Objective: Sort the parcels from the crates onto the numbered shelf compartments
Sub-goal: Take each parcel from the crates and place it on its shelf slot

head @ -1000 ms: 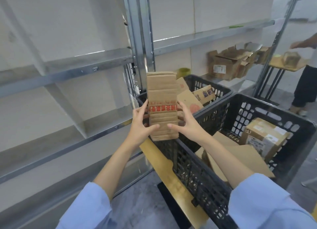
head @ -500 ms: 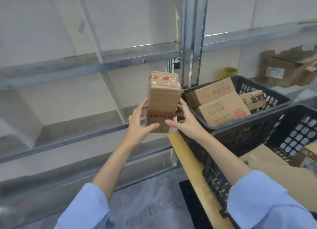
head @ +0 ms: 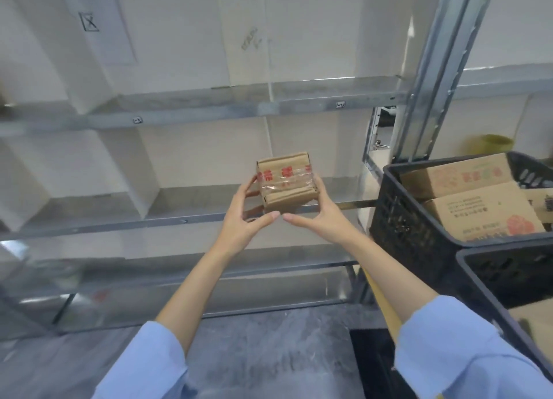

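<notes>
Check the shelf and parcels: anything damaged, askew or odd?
Nothing stands out. The taped parcel looks intact, held by the left hand and right hand; boxes in the crate lie tilted but undamaged.

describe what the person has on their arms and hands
Both arms wear loose light-blue sleeves, the left sleeve and right sleeve pushed up so the forearms are bare. The left hand and right hand are bare too: no gloves, rings, watch or markings visible.

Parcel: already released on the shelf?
No, the parcel is gripped on both sides by the left hand and right hand at the middle shelf edge.
</notes>
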The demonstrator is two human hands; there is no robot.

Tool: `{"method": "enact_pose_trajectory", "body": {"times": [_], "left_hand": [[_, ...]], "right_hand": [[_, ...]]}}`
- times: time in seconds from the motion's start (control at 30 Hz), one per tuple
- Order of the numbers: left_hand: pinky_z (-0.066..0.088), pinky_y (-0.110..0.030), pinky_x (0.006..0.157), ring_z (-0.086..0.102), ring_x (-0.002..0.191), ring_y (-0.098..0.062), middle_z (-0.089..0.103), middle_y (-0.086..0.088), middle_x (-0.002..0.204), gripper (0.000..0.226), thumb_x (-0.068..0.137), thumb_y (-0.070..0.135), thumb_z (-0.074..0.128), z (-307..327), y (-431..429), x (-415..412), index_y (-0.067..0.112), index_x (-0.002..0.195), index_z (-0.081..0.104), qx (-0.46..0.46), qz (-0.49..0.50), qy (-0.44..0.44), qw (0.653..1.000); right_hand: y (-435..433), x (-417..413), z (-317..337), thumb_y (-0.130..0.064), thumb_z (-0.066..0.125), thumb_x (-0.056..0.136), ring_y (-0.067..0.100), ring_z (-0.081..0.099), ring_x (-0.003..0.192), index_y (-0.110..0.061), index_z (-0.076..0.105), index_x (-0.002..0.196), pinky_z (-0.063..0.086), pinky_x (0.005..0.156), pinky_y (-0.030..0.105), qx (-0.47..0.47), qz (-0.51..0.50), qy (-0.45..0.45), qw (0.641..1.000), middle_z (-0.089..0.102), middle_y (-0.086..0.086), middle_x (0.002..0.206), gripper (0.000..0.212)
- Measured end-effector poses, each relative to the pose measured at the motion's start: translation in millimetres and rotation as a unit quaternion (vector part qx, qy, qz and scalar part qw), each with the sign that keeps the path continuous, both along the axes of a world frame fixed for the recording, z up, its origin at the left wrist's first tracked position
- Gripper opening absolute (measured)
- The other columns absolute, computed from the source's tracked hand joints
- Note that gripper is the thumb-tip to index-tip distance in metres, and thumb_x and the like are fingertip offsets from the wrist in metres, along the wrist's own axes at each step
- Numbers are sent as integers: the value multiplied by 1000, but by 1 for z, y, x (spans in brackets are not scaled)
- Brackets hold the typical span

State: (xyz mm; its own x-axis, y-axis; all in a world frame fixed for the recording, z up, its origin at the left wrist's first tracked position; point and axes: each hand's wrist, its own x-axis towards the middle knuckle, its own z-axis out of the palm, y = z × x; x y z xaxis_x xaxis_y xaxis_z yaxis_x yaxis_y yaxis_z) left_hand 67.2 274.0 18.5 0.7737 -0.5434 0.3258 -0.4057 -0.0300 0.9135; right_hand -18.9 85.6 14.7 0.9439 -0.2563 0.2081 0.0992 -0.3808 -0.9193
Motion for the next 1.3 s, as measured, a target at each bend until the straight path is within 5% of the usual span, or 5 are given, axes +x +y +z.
{"method": "enact_pose_trajectory", "body": {"times": [0.33,0.57,0.73,1.0,1.3], "left_hand": [[45,-17,98,53,124,-4,57,-1,135,60,72,31,80,0,102,19,34,120,44,-13,43,38,998],[44,-29,104,45,133,-10,44,14,140,89,70,20,84,2,156,31,32,141,32,-11,52,30,998],[41,-34,108,43,133,-8,34,15,139,99,71,29,84,0,184,39,30,150,26,14,55,20,998],[42,-10,89,44,123,8,40,22,138,86,70,35,80,-3,242,48,40,142,33,-10,79,38,996],[44,-22,89,44,120,9,43,28,137,89,66,40,79,5,333,53,42,142,32,22,155,7,988]], "right_hand": [[84,34,1,-38,81,78,3,56,121,-37,32,123,49,101,29,41,58,25,997,55,-2,136,67],[140,50,11,-21,89,71,-22,38,122,-28,7,156,35,103,10,-45,92,17,995,35,-22,144,118],[171,58,17,-12,88,72,7,37,140,-22,18,156,38,115,43,-74,100,-6,992,34,-2,156,110],[225,77,17,-31,91,68,7,36,141,-30,15,156,36,116,43,-82,129,19,988,29,-9,159,117],[308,106,16,-42,82,76,-8,37,134,-39,12,155,37,102,22,-62,189,9,980,32,-19,155,105]]}}
